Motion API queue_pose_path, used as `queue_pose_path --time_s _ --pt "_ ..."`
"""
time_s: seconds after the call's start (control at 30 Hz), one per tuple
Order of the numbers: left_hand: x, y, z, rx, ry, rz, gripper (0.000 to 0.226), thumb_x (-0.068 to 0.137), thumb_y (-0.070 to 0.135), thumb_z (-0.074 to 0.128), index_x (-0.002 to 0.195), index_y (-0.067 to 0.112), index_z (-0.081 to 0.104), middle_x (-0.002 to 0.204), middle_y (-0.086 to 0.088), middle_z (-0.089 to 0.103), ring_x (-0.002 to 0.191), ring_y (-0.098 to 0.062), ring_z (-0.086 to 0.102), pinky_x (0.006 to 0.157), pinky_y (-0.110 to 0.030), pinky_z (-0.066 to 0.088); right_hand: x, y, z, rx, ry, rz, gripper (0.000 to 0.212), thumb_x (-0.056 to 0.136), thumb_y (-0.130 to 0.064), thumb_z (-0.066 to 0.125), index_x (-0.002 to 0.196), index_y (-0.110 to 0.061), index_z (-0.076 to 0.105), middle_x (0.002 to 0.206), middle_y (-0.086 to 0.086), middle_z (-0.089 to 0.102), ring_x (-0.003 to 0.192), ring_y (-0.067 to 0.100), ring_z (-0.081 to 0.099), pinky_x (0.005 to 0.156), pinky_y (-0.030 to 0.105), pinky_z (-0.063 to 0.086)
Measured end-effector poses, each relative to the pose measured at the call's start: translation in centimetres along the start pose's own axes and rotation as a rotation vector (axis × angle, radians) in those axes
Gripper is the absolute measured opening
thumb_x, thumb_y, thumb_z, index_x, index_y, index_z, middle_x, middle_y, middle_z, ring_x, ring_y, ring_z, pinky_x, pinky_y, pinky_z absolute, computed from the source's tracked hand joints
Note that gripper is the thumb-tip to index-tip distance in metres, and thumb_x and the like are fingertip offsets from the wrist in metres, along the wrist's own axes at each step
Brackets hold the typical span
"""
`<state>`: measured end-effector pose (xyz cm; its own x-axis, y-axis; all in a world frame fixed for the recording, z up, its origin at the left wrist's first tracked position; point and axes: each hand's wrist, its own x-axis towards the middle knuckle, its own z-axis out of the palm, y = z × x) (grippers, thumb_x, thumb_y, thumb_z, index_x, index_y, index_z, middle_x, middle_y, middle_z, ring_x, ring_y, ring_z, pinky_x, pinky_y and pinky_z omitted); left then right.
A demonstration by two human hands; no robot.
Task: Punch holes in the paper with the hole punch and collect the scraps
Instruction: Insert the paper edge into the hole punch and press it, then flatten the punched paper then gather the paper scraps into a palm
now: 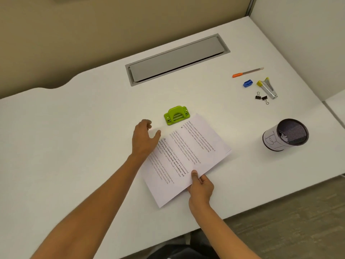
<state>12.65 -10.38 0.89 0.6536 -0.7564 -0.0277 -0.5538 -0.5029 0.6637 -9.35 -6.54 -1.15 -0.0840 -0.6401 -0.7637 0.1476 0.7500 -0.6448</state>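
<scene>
A printed sheet of paper [188,157] lies slanted on the white desk [74,139]. A punched hole shows near its far edge, close to the green hole punch [177,115], which stands just beyond the sheet and apart from it. My right hand [200,186] pinches the sheet's near edge, thumb on top. My left hand [144,139] hovers over the sheet's left corner with fingers spread, holding nothing. A black mesh cup [286,134] wrapped in a white label stands to the right; a few pale bits show inside it.
At the back right lie an orange pen [247,72], a blue sharpener [248,83], a yellow-tipped staple remover [267,87] and two black binder clips [261,97]. A grey cable hatch [177,58] is set into the desk behind the punch. The desk's front edge runs close below my right hand.
</scene>
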Motion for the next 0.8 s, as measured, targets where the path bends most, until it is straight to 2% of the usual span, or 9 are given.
queue_pose_path --time_s 0.07,0.13,0.27,0.37,0.5,0.6,0.73,0.8 --pt "-1.2 -1.2 -1.0 -0.087 -0.077 -0.081 0.036 0.082 0.024 0.078 0.110 0.010 0.060 0.099 -0.001 0.066 0.087 -0.019 0.063 0.078 -0.027 0.051 -0.2 -0.1 -0.4 -0.038 -0.039 -0.007 0.015 0.096 -0.016 0.065 0.085 -0.016 0.075 0.079 -0.002 0.075 0.082 0.022 0.065 0.084 0.043 0.059" --pt "-2.1 -2.1 -2.1 -0.155 -0.175 -0.165 0.033 0.083 0.029 0.078 0.108 0.014 0.062 0.096 0.003 0.068 0.082 -0.013 0.066 0.070 -0.017 0.046 -0.4 -0.2 -0.9 -0.093 -0.083 -0.017 0.015 0.095 -0.016 0.066 0.084 -0.018 0.075 0.079 -0.004 0.077 0.083 0.023 0.068 0.085 0.044 0.059" --pt "-3.7 -4.2 -4.7 -0.297 -0.341 -0.336 0.028 0.088 0.036 0.073 0.108 0.019 0.067 0.101 0.001 0.070 0.090 -0.015 0.065 0.076 -0.027 0.052 -0.9 -0.4 -1.6 -0.220 -0.183 -0.050 0.013 0.095 -0.018 0.066 0.087 -0.021 0.075 0.085 -0.004 0.078 0.090 0.025 0.072 0.084 0.046 0.061" --pt "-5.2 -5.6 -6.8 -0.476 -0.401 -0.477 0.018 0.091 0.027 0.071 0.104 0.016 0.071 0.103 -0.005 0.073 0.091 -0.020 0.067 0.075 -0.030 0.054 -1.6 -0.6 -1.8 -0.284 -0.266 -0.063 0.014 0.096 -0.017 0.065 0.090 -0.023 0.076 0.087 -0.005 0.079 0.090 0.022 0.073 0.078 0.039 0.062" --pt "-8.2 -7.7 -8.8 -0.638 -0.411 -0.590 0.021 0.093 0.027 0.068 0.110 0.016 0.072 0.106 -0.004 0.075 0.088 -0.014 0.072 0.073 -0.027 0.055 -2.6 -0.6 -1.4 -0.380 -0.372 -0.083 0.019 0.096 -0.015 0.064 0.086 -0.026 0.076 0.087 -0.008 0.079 0.086 0.017 0.074 0.073 0.036 0.063" --pt "-10.1 -9.3 -9.6 -0.705 -0.391 -0.671 0.024 0.096 0.027 0.063 0.114 0.013 0.072 0.109 -0.008 0.075 0.090 -0.018 0.069 0.075 -0.031 0.054 -3.2 -0.3 -0.6 -0.438 -0.443 -0.093 0.018 0.096 -0.013 0.064 0.089 -0.025 0.075 0.090 -0.007 0.079 0.085 0.015 0.075 0.073 0.036 0.063" --pt "-12.0 -11.2 -10.6 -0.829 -0.327 -0.717 0.025 0.096 0.028 0.063 0.109 0.009 0.074 0.109 -0.012 0.075 0.095 -0.024 0.072 0.084 -0.038 0.059 -3.9 0.7 1.1 -0.517 -0.526 -0.098 0.014 0.097 -0.013 0.062 0.098 -0.021 0.073 0.092 -0.008 0.079 0.084 0.012 0.075 0.067 0.030 0.061" --pt "-12.7 -12.1 -11.4 -0.898 -0.306 -0.717 0.025 0.096 0.026 0.063 0.109 0.007 0.073 0.110 -0.013 0.075 0.099 -0.027 0.073 0.080 -0.036 0.061 -4.3 1.3 2.1 -0.551 -0.558 -0.101 0.014 0.097 -0.012 0.062 0.097 -0.020 0.073 0.091 -0.008 0.079 0.082 0.011 0.076 0.064 0.028 0.061"
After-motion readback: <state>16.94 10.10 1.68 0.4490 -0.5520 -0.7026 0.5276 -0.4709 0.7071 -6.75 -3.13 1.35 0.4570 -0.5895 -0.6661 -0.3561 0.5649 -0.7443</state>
